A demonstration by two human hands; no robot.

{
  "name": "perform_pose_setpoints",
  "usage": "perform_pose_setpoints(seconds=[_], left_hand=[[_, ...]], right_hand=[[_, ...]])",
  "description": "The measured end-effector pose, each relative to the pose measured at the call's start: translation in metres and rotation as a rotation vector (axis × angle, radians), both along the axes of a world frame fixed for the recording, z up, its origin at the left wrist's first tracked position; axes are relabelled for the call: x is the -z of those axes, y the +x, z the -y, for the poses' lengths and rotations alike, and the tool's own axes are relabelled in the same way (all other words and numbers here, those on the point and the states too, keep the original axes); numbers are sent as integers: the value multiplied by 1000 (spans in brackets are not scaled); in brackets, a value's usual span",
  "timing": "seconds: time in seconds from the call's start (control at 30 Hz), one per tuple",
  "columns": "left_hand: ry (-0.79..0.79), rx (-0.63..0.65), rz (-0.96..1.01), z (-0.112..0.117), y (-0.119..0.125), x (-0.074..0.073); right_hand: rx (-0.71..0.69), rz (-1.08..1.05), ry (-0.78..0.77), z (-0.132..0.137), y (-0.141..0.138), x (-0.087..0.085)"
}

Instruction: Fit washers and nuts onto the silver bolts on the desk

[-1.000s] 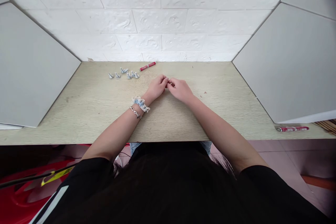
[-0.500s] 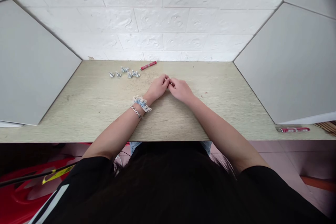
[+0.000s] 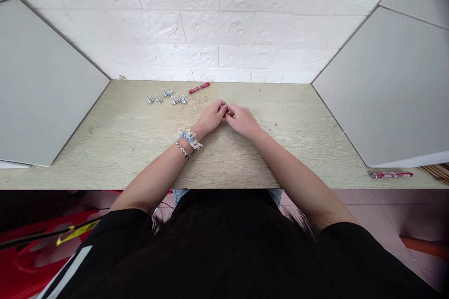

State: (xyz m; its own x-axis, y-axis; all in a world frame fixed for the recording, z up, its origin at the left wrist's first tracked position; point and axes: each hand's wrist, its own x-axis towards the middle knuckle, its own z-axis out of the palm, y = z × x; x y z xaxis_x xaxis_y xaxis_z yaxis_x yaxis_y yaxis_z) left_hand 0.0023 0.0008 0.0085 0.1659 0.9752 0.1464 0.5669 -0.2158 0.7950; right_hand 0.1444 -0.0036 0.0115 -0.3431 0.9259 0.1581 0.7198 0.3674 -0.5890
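Observation:
Over the middle of the wooden desk (image 3: 224,163), my left hand (image 3: 212,115) and my right hand (image 3: 242,119) meet at the fingertips. The fingers of both are curled and pinched together. Whatever lies between them is too small and too covered to make out. Several silver bolts with washers (image 3: 174,99) stand or lie on the desk, beyond my left hand and to its left. A red marker-like tube (image 3: 199,88) rests near the wall, just behind the bolts on their right side. My left wrist wears a blue and white scrunchie (image 3: 190,138) and a silver chain bracelet (image 3: 182,149).
A white brick-patterned wall (image 3: 217,28) closes off the back. Grey panels rise at the left (image 3: 45,84) and the right (image 3: 382,88). Another red tube (image 3: 392,174) lies by the front right edge. A red plastic stool (image 3: 31,261) is below at left.
The view has shifted very slightly. Both hands keep the same pinched pose at the same place, and the bolts and tubes have not moved.

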Motion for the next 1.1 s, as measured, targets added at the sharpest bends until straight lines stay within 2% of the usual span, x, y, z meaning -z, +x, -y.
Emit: perform_pose_setpoints(seconds=[0.2,0.37,0.57,0.73,1.1], left_hand=[[-70,-36,155,1,2,-4],[-95,-48,149,2,3,-7],[-89,-45,163,0,2,-3],[-108,-49,198,-1,1,-2],[-107,-66,207,-3,0,1]], right_hand=[[18,-36,-35,1,0,-1],[50,-105,-54,0,0,0],[7,-123,-18,-2,1,2],[43,-197,-20,-1,1,1],[-19,-177,8,0,1,1]])
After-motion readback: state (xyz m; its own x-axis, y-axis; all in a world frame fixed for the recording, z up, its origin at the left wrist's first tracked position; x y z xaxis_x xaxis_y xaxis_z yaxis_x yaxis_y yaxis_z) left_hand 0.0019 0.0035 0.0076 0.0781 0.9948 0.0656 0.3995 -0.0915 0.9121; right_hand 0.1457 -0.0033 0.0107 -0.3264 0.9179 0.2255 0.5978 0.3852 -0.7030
